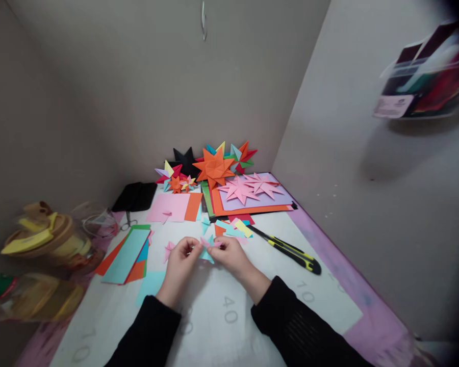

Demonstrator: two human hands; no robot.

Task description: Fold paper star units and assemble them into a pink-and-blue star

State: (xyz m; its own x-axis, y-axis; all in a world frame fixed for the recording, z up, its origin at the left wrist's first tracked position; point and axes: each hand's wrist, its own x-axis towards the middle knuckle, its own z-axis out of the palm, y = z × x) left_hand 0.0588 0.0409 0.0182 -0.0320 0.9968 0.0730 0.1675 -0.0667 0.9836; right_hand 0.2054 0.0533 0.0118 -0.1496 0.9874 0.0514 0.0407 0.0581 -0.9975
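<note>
Between my two hands is a small folded paper star [207, 250] in light blue and pink, held just above the white mat [229, 285]. My left hand [184, 257] pinches its left side with thumb and forefinger. On the other side, my right hand [231, 255] grips a point of the same star, fingers closed. A pink folded paper piece [169, 251] lies beside my left hand, partly hidden by it. Beyond the hands sits a light-blue folded piece [205, 224]. Small paper strips [235, 228] in several colours lie just past my right hand.
A black and yellow utility knife [290, 250] lies at right. Coloured paper sheets [126, 255] and scissors [128, 222] are at left, near jars [61, 239]. Finished paper stars [214, 168] lean on the back wall; pink stars [240, 190] rest on stacked sheets. A pouch [424, 76] hangs at right.
</note>
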